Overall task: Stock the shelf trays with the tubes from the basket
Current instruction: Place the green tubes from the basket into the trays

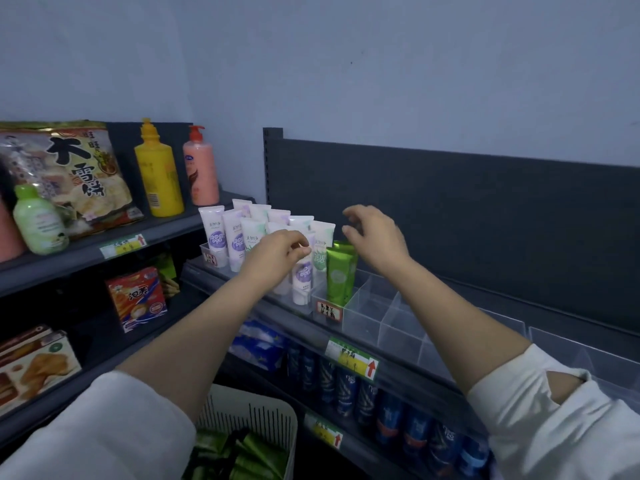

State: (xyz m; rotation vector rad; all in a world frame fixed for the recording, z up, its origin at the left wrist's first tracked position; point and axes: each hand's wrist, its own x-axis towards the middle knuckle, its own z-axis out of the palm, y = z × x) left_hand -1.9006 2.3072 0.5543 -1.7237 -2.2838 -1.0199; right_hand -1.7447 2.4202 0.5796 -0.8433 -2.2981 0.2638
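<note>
Left hand (277, 252) pinches the top of a white tube (302, 275) standing in the clear trays (367, 317) along the shelf (298, 323) front edge | right hand (375, 237) hovers over the green tubes (341, 273) just beside it, fingers loosely curled, holding nothing | basket (225, 396) below the shelf holds spare tubes (242, 455).

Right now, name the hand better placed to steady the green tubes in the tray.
Likely right. The right hand hovers just above the green tubes, holding nothing, while the left hand has its fingers pinching a white tube.
</note>
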